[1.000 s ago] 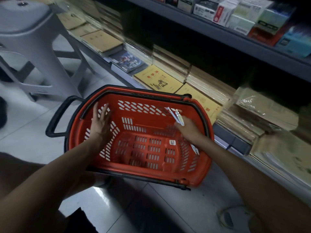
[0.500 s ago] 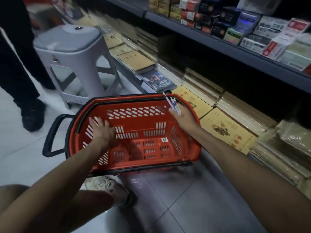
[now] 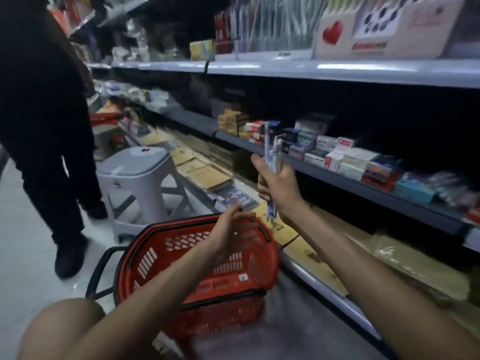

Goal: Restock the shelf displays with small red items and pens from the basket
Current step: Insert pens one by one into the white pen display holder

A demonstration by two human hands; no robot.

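Note:
My right hand (image 3: 276, 187) grips a small bunch of white and blue pens (image 3: 271, 154), held upright in front of the middle shelf (image 3: 337, 180). The red plastic basket (image 3: 197, 258) sits on the floor below, tilted, and looks empty inside. My left hand (image 3: 230, 229) hovers blurred over the basket's far rim with fingers loosely spread, holding nothing. The top shelf (image 3: 285, 68) carries pen displays (image 3: 272, 22) behind clear holders.
A grey plastic stool (image 3: 135, 175) stands left of the basket. A person in dark clothes (image 3: 44, 120) stands in the aisle at left. Small boxes (image 3: 337, 157) line the middle shelf; brown paper stacks (image 3: 205, 175) fill the bottom shelf. My knee (image 3: 65, 323) is at bottom left.
My right hand rose out of the basket with the pens, up to middle-shelf height. My left hand left the basket's inside wall and lifted above the rim. The view tilted up toward the shelves.

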